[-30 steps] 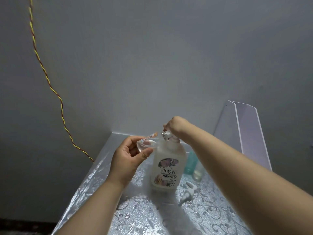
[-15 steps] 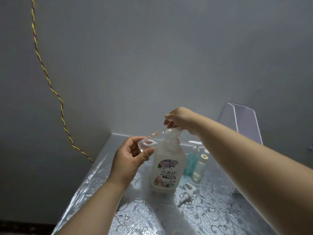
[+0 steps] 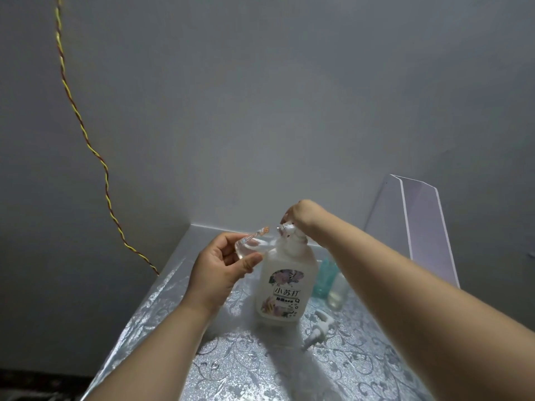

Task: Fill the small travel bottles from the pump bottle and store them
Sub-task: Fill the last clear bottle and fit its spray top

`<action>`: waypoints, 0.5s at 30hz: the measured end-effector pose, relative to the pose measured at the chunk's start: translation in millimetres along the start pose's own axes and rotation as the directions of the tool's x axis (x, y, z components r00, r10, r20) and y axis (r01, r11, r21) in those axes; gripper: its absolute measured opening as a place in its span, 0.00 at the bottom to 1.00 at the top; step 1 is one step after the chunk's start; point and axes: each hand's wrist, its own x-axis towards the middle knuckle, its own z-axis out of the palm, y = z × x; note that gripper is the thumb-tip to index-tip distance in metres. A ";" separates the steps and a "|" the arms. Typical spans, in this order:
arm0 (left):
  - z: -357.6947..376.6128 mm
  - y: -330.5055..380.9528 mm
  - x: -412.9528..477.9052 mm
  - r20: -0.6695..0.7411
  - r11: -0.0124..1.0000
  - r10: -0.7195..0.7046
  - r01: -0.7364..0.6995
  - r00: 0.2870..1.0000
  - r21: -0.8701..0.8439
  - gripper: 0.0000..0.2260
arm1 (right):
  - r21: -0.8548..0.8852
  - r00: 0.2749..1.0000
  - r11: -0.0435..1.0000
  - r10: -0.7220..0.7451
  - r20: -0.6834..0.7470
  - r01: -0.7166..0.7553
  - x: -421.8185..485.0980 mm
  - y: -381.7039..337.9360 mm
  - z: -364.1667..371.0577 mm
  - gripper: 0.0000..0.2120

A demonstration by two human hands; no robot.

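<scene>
Head view: at a table point(image 3: 231, 369) under a silver floral cover, the white pump bottle point(image 3: 282, 287) stands upright, long axis vertical, label facing the camera. The right hand point(image 3: 301, 215) comes down on the bottle's top, fingers curled over the pump head, whose nozzle points left. Just left of that nozzle, the left hand point(image 3: 223, 273) pinches a small clear travel bottle point(image 3: 250, 246) between thumb and curled fingers. This bottle lies nearly level, long axis running left to right, its right end reaching the nozzle; which end is its mouth cannot be made out.

Behind the pump bottle to the right, a teal bottle point(image 3: 324, 280) and a pale clear bottle point(image 3: 337, 295) stand side by side, partly hidden by the right forearm. A loose white pump point(image 3: 318, 328) lies flat on the table in front and to the right. Farther right stands a clear plastic panel point(image 3: 419, 227); far to the left, a twisted yellow-and-red wire point(image 3: 86, 140) hangs down the grey wall.
</scene>
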 end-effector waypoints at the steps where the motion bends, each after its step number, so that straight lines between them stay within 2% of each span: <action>1: -0.1 0.0 0.1 -0.001 1.000 -0.001 0.001 1.000 0.001 0.17 | 0.032 1.000 0.999 -0.005 -0.001 0.005 -0.2 -0.7 -2.3 0.18; 2: 0.1 0.3 0.1 0.001 1.000 -0.003 0.003 1.000 0.003 0.18 | 0.093 1.000 0.995 0.024 -0.014 -0.023 -1.8 -0.6 -3.6 0.17; 6: 2.4 1.9 -0.6 0.010 1.000 -0.001 0.001 1.000 -0.013 0.17 | 0.339 0.993 0.940 -0.004 -0.116 0.043 -12.3 0.9 -14.3 0.14; 8: 3.4 3.3 -1.0 0.014 1.000 0.001 -0.001 1.000 -0.026 0.17 | 0.385 0.993 0.922 0.000 -0.116 0.045 -15.1 -2.1 -27.7 0.15; 11: 3.5 4.5 -0.6 0.014 1.000 0.008 -0.008 1.000 -0.024 0.16 | 0.338 0.987 0.937 -0.031 -0.157 0.083 -14.9 -8.8 -41.0 0.15; 15: 3.9 3.7 -0.7 0.012 1.000 0.009 -0.009 1.000 -0.026 0.16 | 0.230 0.999 0.972 -0.036 -0.041 0.044 -17.3 -10.1 -25.7 0.15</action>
